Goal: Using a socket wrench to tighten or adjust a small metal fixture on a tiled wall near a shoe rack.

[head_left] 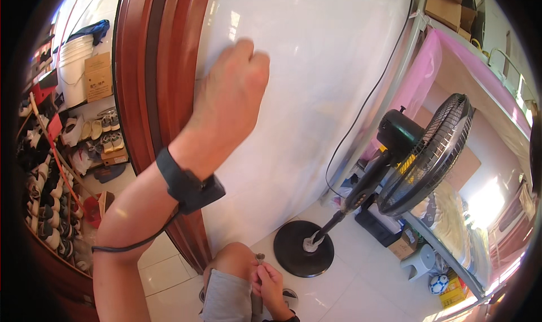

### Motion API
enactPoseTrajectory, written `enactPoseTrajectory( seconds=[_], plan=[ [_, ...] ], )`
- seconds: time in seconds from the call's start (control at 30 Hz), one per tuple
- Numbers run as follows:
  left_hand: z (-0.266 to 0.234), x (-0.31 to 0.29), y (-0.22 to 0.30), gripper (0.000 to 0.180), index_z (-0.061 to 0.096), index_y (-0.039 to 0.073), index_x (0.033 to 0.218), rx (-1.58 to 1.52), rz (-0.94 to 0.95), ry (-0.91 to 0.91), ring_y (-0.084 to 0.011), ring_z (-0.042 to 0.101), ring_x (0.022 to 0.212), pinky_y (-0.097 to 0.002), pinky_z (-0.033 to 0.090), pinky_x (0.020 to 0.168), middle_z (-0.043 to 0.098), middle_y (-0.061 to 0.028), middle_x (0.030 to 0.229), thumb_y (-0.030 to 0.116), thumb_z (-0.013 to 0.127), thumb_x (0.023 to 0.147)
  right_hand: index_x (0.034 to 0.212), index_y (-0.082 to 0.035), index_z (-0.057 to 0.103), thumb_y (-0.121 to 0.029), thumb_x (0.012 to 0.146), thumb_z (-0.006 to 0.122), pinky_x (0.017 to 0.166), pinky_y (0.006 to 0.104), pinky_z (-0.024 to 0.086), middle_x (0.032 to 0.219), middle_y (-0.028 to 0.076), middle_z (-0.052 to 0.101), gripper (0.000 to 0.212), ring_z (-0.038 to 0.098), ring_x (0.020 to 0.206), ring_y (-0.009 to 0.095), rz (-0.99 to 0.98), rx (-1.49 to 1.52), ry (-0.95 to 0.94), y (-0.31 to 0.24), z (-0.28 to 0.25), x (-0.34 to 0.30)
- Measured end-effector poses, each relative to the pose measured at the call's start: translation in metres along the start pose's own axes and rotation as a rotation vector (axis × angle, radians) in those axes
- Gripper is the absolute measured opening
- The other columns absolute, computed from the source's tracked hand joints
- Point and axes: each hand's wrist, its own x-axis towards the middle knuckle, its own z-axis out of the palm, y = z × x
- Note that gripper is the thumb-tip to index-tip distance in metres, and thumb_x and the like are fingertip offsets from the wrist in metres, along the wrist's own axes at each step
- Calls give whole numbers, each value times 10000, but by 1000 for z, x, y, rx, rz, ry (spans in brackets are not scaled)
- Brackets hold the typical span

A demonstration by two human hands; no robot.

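My left hand (234,96) is raised in front of the glossy white wall (305,90), beside the dark red wooden door frame (164,57). Its fingers are curled in, slightly blurred, and what they may hold is hidden. A black band with a small box (195,189) and a cable goes round the left wrist. Low down by my bare knee (234,257), my right hand (270,285) is closed round a slim tool (260,257) with a grey-brown end poking up above the fingers. I cannot make out what kind of tool it is.
A black standing fan (429,147) with a round base (304,248) stands to the right. Behind it is a bunk bed with a pink curtain (420,68). Through the doorway at left are shoe racks (51,215), a white bucket (73,68) and a cardboard box (98,76).
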Motion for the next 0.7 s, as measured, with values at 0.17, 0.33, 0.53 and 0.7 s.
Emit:
enactPoseTrajectory(
  seconds=[0.17,0.33,0.53,0.7],
  plan=[
    [-5,-50,11,165,531,-16,832,12,-30,-362,-368,588,926,-465,542,757,523,-183,1039,-144,586,744,1241,-5,585,-178,1077,493,418,212,277,738,1,498,255,373,487,51,14,-17,12,-1,-14,-2],
    [-26,-5,-1,153,534,-45,837,11,47,-117,-381,590,926,-464,535,770,529,-204,1001,-155,574,738,1245,-1,581,-175,1077,495,421,209,279,751,3,507,257,372,488,52,50,4,27,6,-12,-3],
    [-8,-27,4,146,520,-51,833,39,22,-117,-402,582,934,-463,526,785,523,-221,973,-153,567,740,1225,5,586,-157,1071,490,433,224,301,776,18,523,243,387,505,69,103,44,-43,6,-2,-3],
    [2,-110,7,149,553,-25,892,-164,-101,-349,-381,569,890,-459,498,730,514,-188,944,-125,589,788,1288,17,581,-143,1079,436,455,251,352,809,49,546,300,436,533,107,-2,26,-137,25,-18,0]
  ],
)
